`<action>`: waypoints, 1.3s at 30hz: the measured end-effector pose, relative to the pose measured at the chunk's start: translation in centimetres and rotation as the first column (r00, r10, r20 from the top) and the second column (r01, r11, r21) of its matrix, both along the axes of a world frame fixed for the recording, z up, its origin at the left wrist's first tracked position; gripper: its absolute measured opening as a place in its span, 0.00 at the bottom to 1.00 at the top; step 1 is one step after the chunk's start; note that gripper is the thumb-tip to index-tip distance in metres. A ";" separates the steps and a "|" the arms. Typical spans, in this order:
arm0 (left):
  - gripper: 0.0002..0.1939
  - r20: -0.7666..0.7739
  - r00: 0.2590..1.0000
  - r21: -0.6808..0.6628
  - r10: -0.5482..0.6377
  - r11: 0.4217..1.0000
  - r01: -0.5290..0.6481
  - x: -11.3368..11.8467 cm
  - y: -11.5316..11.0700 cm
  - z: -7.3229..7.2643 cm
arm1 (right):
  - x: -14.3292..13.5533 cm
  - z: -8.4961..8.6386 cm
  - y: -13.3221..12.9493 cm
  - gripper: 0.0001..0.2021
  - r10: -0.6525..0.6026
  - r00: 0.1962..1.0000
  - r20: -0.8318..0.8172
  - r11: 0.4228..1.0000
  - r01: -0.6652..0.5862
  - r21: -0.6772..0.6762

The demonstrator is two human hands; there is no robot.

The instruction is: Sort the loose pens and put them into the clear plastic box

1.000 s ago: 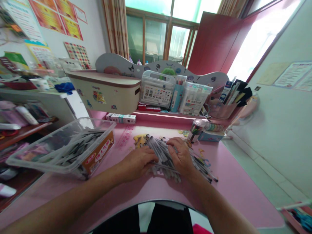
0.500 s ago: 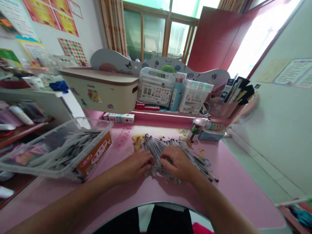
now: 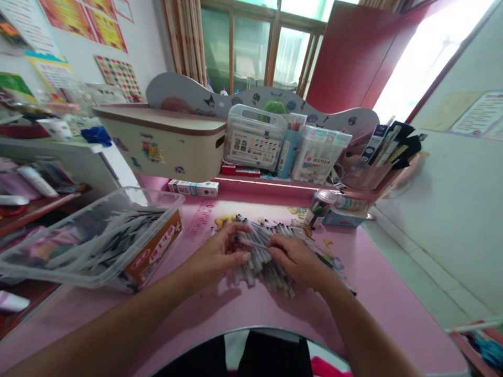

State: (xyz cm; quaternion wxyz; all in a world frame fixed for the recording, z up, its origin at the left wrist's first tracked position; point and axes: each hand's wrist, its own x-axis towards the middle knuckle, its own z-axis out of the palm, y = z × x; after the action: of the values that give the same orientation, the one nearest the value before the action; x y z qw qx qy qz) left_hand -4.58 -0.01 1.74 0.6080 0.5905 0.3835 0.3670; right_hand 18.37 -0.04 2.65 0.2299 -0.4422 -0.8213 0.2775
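Observation:
A heap of thin, clear-barrelled pens (image 3: 275,275) with dark ends lies on the pink desk (image 3: 251,309). Above the heap, one pen (image 3: 253,243) is held nearly level between my hands. My right hand (image 3: 301,259) is closed, its thumb and fingers pinching the right end of that pen. At the other end is my left hand (image 3: 220,256), with thumb and fingers apart around the pen's dark end; whether they touch it is hard to see. Part of the heap is hidden behind both hands.
To the left stands a clear plastic box (image 3: 94,277) with many similar pens in it. A jar of pens (image 3: 320,207) and a blue box (image 3: 343,218) are at the back right. A raised shelf carries a cream bin (image 3: 168,152) and marker cases (image 3: 255,141).
Both hands were down on the heap. My left hand has opened and lifted, and a single pen now lies crosswise between the hands. The camera has shifted slightly.

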 end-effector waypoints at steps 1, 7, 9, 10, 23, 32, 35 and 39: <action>0.26 0.128 0.990 -0.103 0.052 0.994 -0.039 0.5 0.0 -0.1 | -0.1 -0.1 0.0 0.08 -0.038 0.998 -0.058 0.999 0.037 -0.009; 0.15 0.257 0.929 -0.235 0.267 0.950 -0.207 3.3 0.2 -0.7 | -1.4 -1.3 -0.2 0.09 -0.048 0.967 -0.249 0.999 0.046 -0.014; 0.14 0.272 0.905 -0.212 0.328 0.938 -0.276 3.6 0.6 -0.6 | -1.5 -1.6 -0.2 0.10 -0.055 0.966 -0.253 0.998 0.051 -0.021; 0.14 0.281 0.892 -0.206 0.355 0.930 -0.305 3.7 0.8 -0.4 | -1.5 -1.7 -0.1 0.10 -0.070 0.966 -0.250 0.998 0.068 -0.017; 0.09 0.234 0.932 -0.025 0.276 0.960 -0.278 3.6 0.8 -1.2 | -1.6 -2.5 0.0 0.11 -0.042 0.971 -0.235 0.999 0.036 -0.028; 0.17 0.280 0.859 -0.181 0.428 0.903 -0.391 4.1 1.1 -2.5 | -2.3 -2.3 -0.3 0.11 -0.082 0.993 -0.083 0.994 0.088 0.066; 0.17 0.286 0.854 -0.198 0.434 0.899 -0.391 4.2 1.1 -2.6 | -2.3 -2.3 -0.4 0.12 -0.091 0.991 -0.094 0.991 0.100 0.093; 0.15 0.283 0.866 -0.145 0.411 0.911 -0.385 4.1 1.2 -2.6 | -2.3 -2.3 -0.2 0.12 -0.080 0.981 -0.178 0.995 0.088 0.038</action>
State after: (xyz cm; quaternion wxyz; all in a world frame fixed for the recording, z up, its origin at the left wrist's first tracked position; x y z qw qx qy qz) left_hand -0.52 1.15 -0.81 0.5955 0.4081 0.4129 0.5554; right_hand 16.06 -0.24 0.38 0.3233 -0.4449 -0.7845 0.2865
